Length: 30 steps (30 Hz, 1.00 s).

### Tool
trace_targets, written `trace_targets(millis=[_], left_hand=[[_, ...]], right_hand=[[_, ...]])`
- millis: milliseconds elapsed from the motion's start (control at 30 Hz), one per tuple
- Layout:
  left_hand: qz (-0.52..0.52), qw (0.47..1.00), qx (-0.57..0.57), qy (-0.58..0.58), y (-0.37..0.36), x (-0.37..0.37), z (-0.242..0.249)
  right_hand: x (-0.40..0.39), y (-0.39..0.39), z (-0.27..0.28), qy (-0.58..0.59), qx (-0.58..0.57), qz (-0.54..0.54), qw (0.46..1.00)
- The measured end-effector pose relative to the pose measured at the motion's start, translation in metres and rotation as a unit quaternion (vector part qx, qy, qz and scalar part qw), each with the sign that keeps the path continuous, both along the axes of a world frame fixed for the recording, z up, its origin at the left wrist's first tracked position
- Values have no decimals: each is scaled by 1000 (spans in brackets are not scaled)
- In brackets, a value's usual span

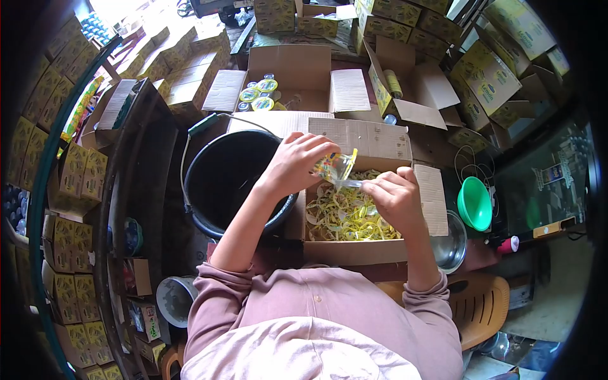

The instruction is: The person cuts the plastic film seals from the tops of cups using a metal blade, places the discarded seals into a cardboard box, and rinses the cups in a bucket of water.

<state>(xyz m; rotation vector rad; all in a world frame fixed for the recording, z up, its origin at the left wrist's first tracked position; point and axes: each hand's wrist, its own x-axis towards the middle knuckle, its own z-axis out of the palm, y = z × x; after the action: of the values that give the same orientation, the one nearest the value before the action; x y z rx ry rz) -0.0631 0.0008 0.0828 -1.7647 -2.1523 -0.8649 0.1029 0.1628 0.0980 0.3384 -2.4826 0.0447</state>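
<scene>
My left hand (292, 163) is closed around a clear plastic cup (335, 166) with coloured print and a yellow rim. The cup is tilted on its side, rim toward the right. In my right hand (395, 193) is a knife (349, 183), its flat pale blade touching or very near the lower edge of the cup's rim; its handle is hidden by my fingers. Both hands are above an open cardboard box (354, 252). Inside lies a heap of yellow and clear plastic rings and scraps (345, 215).
Left of the box stands a large black bucket (212, 223) with a wire handle. Beyond it, an open carton (288, 63) holds several yellow-lidded cups (263, 102). A green bowl (475, 204) and a metal basin (455, 244) are at right. Stacked cartons (69, 171) line the sides.
</scene>
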Motion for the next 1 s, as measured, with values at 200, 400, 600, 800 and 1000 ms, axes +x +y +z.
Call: trace_targets(millis=[200,400,600,800,1000], left_hand=[[19,1000,6,-9,-1,-12,-8],[9,991,13,-131,0,-2,-12],[-13,989,-7,-146,3,13,-12],[0,986,-26,-168,-2,18,-10],[23,980,-17,-199,-13,16,-13]], right_hand=[[16,23,-6,-29,-10,-47,998],[6,9,-7,56,-102,-68,991],[-16,-11,-15,40,-145,-25,988],[-15,-10,-25,70,-177,-89,978],[2,5,-29,78,-199,-171,962]])
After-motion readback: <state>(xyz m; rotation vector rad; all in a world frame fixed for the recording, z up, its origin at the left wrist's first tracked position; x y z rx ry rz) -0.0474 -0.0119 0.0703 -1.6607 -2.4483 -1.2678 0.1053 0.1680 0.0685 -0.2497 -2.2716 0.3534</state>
